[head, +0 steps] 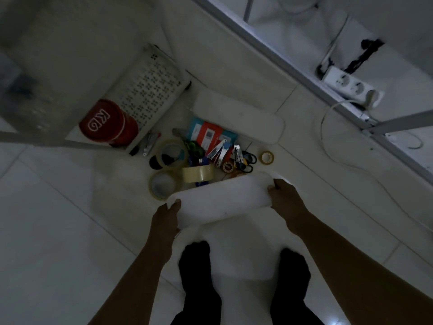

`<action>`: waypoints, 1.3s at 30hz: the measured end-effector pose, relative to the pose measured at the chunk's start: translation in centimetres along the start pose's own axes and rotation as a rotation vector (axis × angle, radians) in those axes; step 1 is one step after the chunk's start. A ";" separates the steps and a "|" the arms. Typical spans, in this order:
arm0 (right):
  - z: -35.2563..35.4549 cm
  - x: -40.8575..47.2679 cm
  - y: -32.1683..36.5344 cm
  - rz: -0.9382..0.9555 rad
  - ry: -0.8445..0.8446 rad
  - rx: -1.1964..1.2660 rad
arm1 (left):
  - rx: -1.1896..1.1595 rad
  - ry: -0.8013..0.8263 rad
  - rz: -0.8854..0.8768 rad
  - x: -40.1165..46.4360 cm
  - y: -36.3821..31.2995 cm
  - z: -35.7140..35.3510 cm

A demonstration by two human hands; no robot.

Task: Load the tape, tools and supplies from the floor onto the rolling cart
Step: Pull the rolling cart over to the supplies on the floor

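Holding white tray [220,198] by both ends above floor pile: left hand [165,221] and right hand [284,198], fingers curled round rim. Tape rolls [185,167], staplers [220,151], scissors [247,161] heaped on tiles just beyond. Cart shelf [147,90] with red tin [109,124] near, upper left. Risk, judged: tray blocks view of pile; lowering blind could scatter small roll [266,157].

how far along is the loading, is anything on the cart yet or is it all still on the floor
Early on. Done: only a red tin sits on the cart's perforated shelf. In hand: the left hand and right hand grip the ends of a white tray. Left: the tape rolls, scissors, metal clips and a packet lie in a pile on the floor.
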State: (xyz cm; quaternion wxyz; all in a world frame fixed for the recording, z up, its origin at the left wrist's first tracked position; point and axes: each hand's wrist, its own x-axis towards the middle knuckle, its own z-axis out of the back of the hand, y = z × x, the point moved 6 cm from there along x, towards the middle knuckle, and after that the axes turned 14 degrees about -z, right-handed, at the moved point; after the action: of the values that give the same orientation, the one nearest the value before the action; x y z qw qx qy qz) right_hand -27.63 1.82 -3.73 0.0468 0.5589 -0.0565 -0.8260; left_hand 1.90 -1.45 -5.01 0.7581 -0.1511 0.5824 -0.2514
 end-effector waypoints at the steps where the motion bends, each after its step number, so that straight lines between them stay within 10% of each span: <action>1: 0.6 -1.1 1.0 0.017 -0.005 0.003 | -0.005 -0.008 -0.014 -0.9 -1.2 0.3; 39: 23.5 -64.7 31.1 0.598 0.135 -0.102 | -0.470 -0.280 -0.361 -53.4 -43.6 22.1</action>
State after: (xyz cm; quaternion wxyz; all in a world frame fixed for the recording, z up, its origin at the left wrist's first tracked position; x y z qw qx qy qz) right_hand -25.04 -18.92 68.89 0.3193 0.5680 -0.1736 -0.7384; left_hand 3.76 -9.21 66.95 0.7182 -0.4561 0.4786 -0.2172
